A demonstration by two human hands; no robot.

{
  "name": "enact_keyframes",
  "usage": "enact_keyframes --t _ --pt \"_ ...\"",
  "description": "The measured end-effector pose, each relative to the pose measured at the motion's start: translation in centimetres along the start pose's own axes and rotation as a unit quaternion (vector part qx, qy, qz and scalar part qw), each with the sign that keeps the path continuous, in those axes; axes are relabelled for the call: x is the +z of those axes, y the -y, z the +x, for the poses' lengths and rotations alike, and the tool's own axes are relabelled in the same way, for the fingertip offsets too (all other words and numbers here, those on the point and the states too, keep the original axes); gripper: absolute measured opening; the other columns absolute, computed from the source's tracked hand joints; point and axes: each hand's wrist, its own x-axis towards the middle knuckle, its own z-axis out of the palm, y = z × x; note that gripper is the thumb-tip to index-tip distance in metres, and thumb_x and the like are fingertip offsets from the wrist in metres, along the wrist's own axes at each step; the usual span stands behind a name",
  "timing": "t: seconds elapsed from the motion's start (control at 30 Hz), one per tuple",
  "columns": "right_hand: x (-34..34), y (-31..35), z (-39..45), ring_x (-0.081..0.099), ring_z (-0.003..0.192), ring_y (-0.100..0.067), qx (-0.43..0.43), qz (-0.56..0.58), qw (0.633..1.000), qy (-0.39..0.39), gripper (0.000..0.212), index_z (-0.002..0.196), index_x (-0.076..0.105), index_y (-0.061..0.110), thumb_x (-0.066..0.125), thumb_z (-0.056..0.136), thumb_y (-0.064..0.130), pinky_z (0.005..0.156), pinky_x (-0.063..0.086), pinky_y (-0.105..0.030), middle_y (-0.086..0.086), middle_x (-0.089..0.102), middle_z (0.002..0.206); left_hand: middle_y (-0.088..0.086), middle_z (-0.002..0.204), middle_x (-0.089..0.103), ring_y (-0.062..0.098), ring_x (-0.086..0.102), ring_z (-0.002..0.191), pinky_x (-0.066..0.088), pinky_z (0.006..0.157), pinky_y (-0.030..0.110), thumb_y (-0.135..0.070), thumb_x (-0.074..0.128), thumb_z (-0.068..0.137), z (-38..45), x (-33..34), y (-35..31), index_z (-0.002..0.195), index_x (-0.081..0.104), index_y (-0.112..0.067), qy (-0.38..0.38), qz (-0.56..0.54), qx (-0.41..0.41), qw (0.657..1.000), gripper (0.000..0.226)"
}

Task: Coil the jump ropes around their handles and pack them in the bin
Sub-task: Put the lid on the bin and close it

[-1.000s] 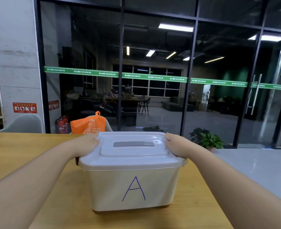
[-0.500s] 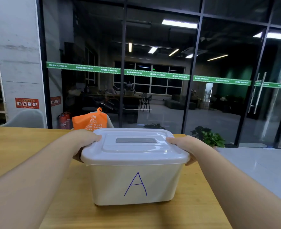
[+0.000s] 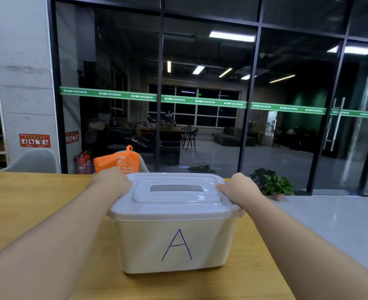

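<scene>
A white plastic bin (image 3: 172, 241) with a blue letter A on its front stands on the wooden table (image 3: 27, 204). Its white lid (image 3: 174, 202), with a grey handle inset on top, lies on the bin. My left hand (image 3: 111, 182) grips the lid's left edge, fingers curled over the rim. My right hand (image 3: 238, 188) grips the lid's right edge the same way. No jump rope shows; the bin's inside is hidden by the lid and cloudy walls.
An orange bag (image 3: 117, 162) sits on a pale chair behind the table's far edge. The table's right edge runs just right of the bin, with grey floor beyond. A potted plant (image 3: 274, 184) and glass wall stand behind.
Both hands stay at the lid's two sides. My right hand's fingers have curled back over the lid's edge. The view has shifted slightly.
</scene>
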Motion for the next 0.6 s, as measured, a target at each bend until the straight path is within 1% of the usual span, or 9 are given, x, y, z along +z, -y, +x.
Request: enact_keyframes --t 0.07,0.2,0.33,0.4,0.43,0.47,0.5,0.53,0.6 --pt "0.1 0.2 -0.2 0.039 0.049 -0.017 0.003 -0.030 1.000 -0.005 0.032 0.076 0.050 0.008 0.052 0.095 0.034 0.044 0.030 -0.025 -0.001 0.046 0.059 0.009 0.101 0.058 0.026 0.054 0.090 0.043 0.069 0.033 -0.031 0.048 0.097 0.2 0.7 -0.2 0.110 0.057 -0.008 -0.034 0.012 0.002 0.999 0.028" --pt "0.3 0.3 -0.4 0.045 0.054 -0.019 -0.026 -0.048 0.997 -0.061 0.037 0.069 0.040 0.011 0.053 0.096 0.033 0.045 0.031 -0.025 -0.002 0.049 0.061 0.007 0.113 0.061 0.024 0.058 0.097 0.043 0.067 0.029 -0.007 0.046 0.094 -0.4 1.9 -1.2 0.112 0.058 -0.010 -0.085 0.123 0.014 0.989 0.022" --pt "0.4 0.2 -0.4 0.043 0.051 -0.018 -0.044 -0.063 0.994 -0.080 0.037 0.066 0.039 0.011 0.051 0.096 0.028 0.044 0.031 -0.025 -0.002 0.049 0.058 0.005 0.109 0.062 0.023 0.058 0.096 0.042 0.064 0.029 -0.005 0.044 0.093 -0.5 2.3 -0.8 0.108 0.059 -0.011 -0.102 0.143 0.025 0.984 0.022" --pt "0.5 0.2 -0.4 0.053 0.061 -0.022 -0.060 -0.065 0.994 -0.064 0.029 0.072 0.046 0.008 0.046 0.097 0.022 0.048 0.037 -0.025 -0.006 0.058 0.069 0.006 0.113 0.061 0.024 0.058 0.103 0.042 0.065 0.030 -0.005 0.042 0.094 -0.7 2.4 -0.5 0.110 0.059 -0.011 -0.111 0.135 0.046 0.984 0.023" --pt "0.6 0.1 -0.4 0.061 0.079 -0.026 -0.082 -0.074 0.993 -0.047 0.024 0.086 0.055 0.006 0.042 0.099 0.022 0.058 0.044 -0.027 -0.009 0.065 0.089 0.007 0.115 0.060 0.025 0.057 0.106 0.044 0.067 0.031 -0.004 0.040 0.094 -1.0 2.4 -0.4 0.113 0.058 -0.012 -0.105 0.139 0.074 0.982 0.027" --pt "0.7 0.1 -0.4 0.058 0.109 -0.028 -0.118 -0.088 0.989 -0.024 0.029 0.113 0.057 0.004 0.037 0.102 0.023 0.077 0.049 -0.032 -0.011 0.061 0.122 0.008 0.119 0.056 0.027 0.054 0.110 0.047 0.072 0.033 -0.003 0.036 0.094 -1.0 2.5 -0.1 0.120 0.055 -0.012 -0.096 0.140 0.112 0.979 0.033" --pt "0.6 0.1 -0.7 0.040 0.135 -0.027 -0.156 -0.106 0.982 0.005 0.040 0.138 0.044 0.008 0.032 0.105 0.026 0.100 0.042 -0.036 -0.008 0.041 0.149 0.011 0.128 0.050 0.029 0.047 0.120 0.048 0.083 0.035 -0.005 0.030 0.096 -0.8 2.6 0.2 0.131 0.048 -0.014 -0.070 0.129 0.146 0.978 0.040" --pt "0.4 0.2 -1.0 0.017 0.147 -0.022 -0.195 -0.117 0.973 0.029 0.047 0.151 0.027 0.015 0.026 0.106 0.030 0.115 0.027 -0.039 -0.001 0.019 0.160 0.014 0.143 0.037 0.032 0.032 0.133 0.043 0.097 0.039 -0.011 0.024 0.099 -0.7 2.6 0.5 0.143 0.035 -0.017 -0.044 0.114 0.175 0.977 0.046" --pt "-0.4 0.5 -2.0 -0.006 0.149 -0.012 -0.259 -0.129 0.954 0.079 0.049 0.154 0.013 0.022 0.019 0.107 0.034 0.121 0.006 -0.040 0.011 0.003 0.162 0.006 0.160 -0.006 0.026 -0.009 0.147 0.015 0.117 0.047 -0.030 0.012 0.101 -0.8 2.6 0.9 0.153 0.007 -0.027 -0.003 0.085 0.228 0.970 0.053"
